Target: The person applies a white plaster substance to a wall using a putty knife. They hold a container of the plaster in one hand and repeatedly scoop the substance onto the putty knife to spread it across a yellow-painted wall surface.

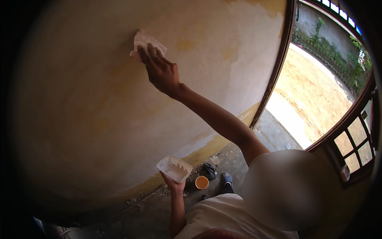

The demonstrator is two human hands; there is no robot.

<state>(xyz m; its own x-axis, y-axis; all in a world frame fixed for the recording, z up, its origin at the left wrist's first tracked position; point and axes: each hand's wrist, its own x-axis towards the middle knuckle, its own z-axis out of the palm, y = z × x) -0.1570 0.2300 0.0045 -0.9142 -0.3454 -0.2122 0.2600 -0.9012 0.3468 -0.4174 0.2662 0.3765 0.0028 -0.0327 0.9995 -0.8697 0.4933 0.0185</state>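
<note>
High on the wall [119,99], my right hand [163,71] presses a pale, crinkled flat piece [144,40] to the surface, its fingers bent over it. Whether that piece is plastic or a stiff cloth I cannot make out. Low down, my left hand [174,185] grips a rectangular plastic tub [186,173] from below, its open top facing up. Whitish paste coats the inside of the tub. White smears cover much of the yellow wall, with yellow patches showing through.
On the floor stand an orange bucket [201,182] and a black plastic bag [208,171], close to my shod foot [227,177]. Debris lies along the wall's foot. To the right, a dark door frame [274,71] opens onto a sunlit yard [314,85]. A paned door panel [352,143] stands beyond.
</note>
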